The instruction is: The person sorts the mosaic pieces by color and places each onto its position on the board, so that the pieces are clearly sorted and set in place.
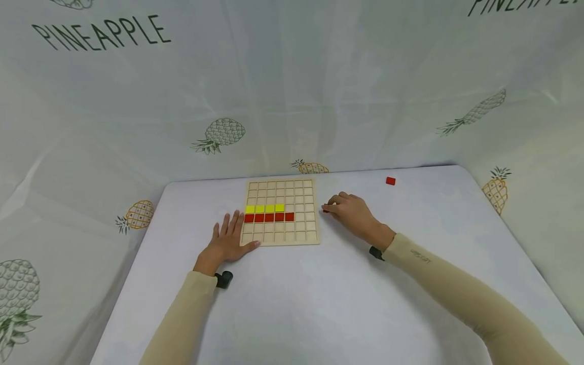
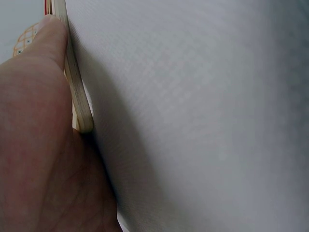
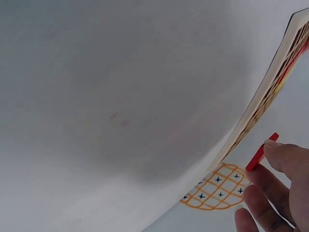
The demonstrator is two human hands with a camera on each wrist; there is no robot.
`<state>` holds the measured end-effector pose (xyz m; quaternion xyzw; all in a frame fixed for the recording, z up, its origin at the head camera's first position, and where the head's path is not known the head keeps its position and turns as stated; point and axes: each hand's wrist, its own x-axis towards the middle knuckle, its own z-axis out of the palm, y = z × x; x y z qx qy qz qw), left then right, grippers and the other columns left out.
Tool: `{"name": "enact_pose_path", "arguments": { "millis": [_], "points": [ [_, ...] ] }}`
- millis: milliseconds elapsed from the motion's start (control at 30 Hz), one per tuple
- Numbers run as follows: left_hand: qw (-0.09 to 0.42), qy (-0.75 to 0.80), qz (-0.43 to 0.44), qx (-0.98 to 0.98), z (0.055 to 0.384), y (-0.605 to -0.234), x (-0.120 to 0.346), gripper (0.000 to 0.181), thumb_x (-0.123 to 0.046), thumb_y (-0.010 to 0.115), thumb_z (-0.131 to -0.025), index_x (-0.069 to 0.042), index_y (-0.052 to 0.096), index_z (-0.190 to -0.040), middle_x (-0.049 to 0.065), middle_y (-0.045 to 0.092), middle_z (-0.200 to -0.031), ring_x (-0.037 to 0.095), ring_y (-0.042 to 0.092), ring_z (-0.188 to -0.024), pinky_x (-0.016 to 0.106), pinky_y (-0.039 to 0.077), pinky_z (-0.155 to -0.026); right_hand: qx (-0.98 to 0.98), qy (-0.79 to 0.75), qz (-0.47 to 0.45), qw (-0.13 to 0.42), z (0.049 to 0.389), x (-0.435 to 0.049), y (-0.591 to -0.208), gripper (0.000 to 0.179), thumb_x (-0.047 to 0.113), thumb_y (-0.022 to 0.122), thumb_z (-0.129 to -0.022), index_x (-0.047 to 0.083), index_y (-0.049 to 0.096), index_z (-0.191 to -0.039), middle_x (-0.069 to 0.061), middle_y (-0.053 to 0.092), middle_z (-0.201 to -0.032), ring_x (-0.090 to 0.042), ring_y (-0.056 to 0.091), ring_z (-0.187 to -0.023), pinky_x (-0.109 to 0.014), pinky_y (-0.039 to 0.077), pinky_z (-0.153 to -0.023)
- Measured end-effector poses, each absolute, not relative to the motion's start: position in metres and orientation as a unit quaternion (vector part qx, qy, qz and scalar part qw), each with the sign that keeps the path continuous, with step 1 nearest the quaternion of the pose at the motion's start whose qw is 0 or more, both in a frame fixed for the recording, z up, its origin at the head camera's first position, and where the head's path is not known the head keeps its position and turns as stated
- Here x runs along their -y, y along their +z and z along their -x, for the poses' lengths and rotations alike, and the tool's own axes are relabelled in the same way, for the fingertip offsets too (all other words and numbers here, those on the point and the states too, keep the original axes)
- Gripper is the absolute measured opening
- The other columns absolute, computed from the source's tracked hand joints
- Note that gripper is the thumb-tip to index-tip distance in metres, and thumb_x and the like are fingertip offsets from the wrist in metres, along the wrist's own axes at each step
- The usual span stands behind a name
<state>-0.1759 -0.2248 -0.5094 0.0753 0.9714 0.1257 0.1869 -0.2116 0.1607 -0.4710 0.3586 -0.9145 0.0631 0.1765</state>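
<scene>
A wooden grid board (image 1: 301, 235) lies on the white table, holding a row of several red square tiles (image 1: 269, 217) with a row of yellow square tiles (image 1: 265, 208) just behind it. Fingers spread, my left hand (image 1: 226, 242) rests at the board's near left corner, the thumb along its front edge. In the left wrist view the thumb touches the board's side (image 2: 79, 96). My right hand (image 1: 353, 213) is just right of the board and pinches a red tile (image 3: 260, 153) between thumb and fingertips, tilted in the right wrist view.
One loose red tile (image 1: 390, 181) lies near the table's back edge, to the right of the board. A white curtain (image 1: 292, 91) printed with pineapples hangs behind and around the table (image 1: 292, 304).
</scene>
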Motion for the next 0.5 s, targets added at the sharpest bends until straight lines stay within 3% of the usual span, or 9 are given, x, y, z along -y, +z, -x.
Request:
{"name": "enact_pose_path", "arguments": {
  "millis": [500],
  "points": [
    [0.183, 0.128, -0.078, -0.972, 0.175, -0.505, 0.223, 0.112, -0.061, 0.059, -0.099, 0.000, -0.004, -0.168, 0.021, -0.009, -0.177, 0.044, -0.013, -0.161, 0.067, -0.010, -0.126, 0.907, 0.059, -0.380, 0.174, 0.206, -0.135, -0.468, 0.028, 0.011, 0.088, -0.088, 0.014, 0.084, -0.115, -0.004, 0.077, -0.105, -0.022, 0.069, -0.095, -0.033, 0.061, -0.079]
  ]
}}
